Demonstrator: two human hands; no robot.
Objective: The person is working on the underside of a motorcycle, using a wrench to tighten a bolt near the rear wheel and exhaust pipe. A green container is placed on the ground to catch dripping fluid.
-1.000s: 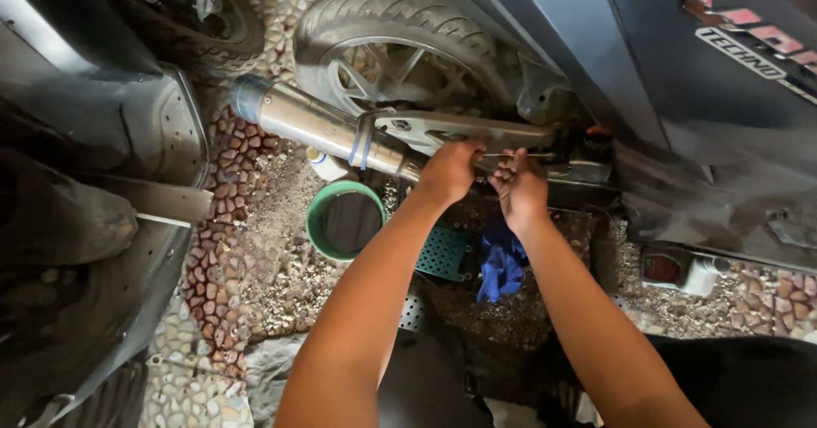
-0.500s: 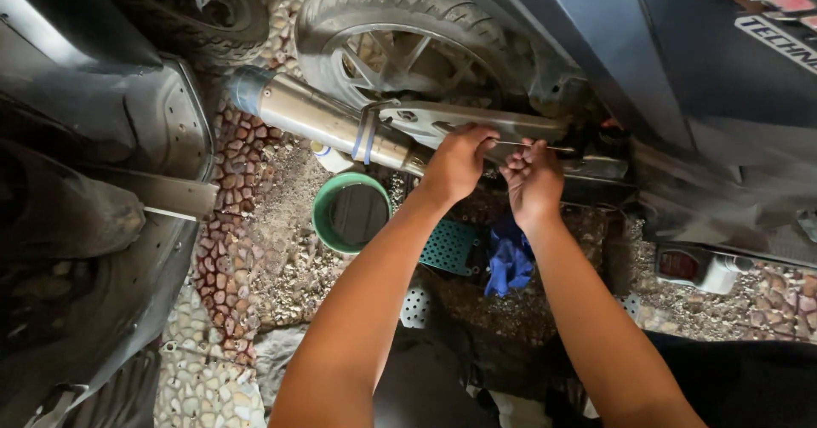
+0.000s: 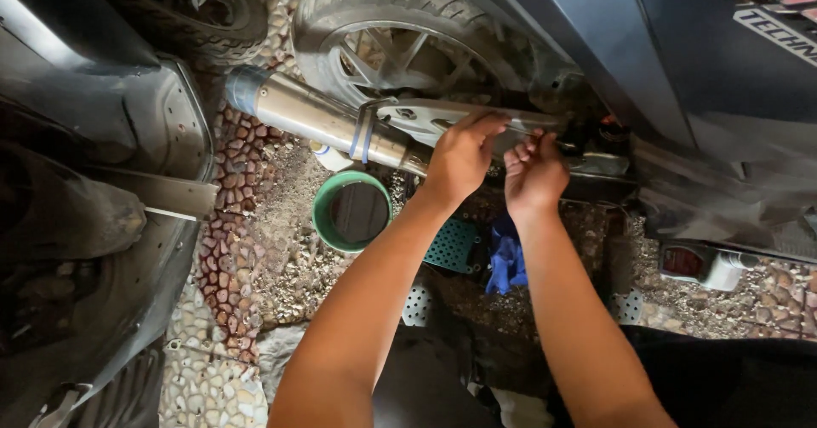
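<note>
Hands first: my left hand (image 3: 459, 157) rests on the grey metal arm (image 3: 442, 120) beside the back wheel (image 3: 400, 37) of the scooter, fingers curled over its top edge. My right hand (image 3: 533, 173) is just beside it, fingers pinched close together near a small dark part under the scooter body (image 3: 613, 62). I cannot tell what those fingers hold. The shiny exhaust pipe (image 3: 311, 117) runs from the left toward my left hand. Below it, a green bucket (image 3: 351, 213) stands on the pebble ground (image 3: 247, 232). A blue rag (image 3: 507, 258) lies between my arms, next to a green grid mat (image 3: 454, 245). A small bottle (image 3: 706, 265) lies far to the right.
</note>
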